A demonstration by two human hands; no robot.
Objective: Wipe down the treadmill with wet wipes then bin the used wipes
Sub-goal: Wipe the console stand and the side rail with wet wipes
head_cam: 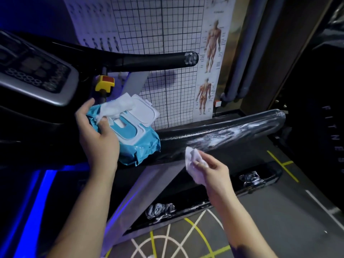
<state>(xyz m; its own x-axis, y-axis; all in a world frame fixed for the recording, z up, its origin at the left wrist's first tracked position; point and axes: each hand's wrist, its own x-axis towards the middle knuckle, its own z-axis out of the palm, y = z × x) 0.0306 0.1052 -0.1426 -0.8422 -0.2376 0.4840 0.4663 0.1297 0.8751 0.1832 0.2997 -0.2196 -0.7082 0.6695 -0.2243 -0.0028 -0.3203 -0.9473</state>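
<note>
A crumpled white wipe [193,165] is pinched in the fingers [208,159] of the right hand [216,174], just beside the treadmill's wet-streaked black side rail [242,130], while the left hand [97,135] grips the blue wipe pack [138,141], lid open, with a fresh sheet [117,107] poking out.

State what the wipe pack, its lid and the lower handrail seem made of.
Wipe pack: soft blue plastic film, judging by its crinkles and sheen. Lid: rigid white plastic, likely; it stands open holding its shape. Lower handrail: black, glossy, finely textured coating; core unclear.
</note>
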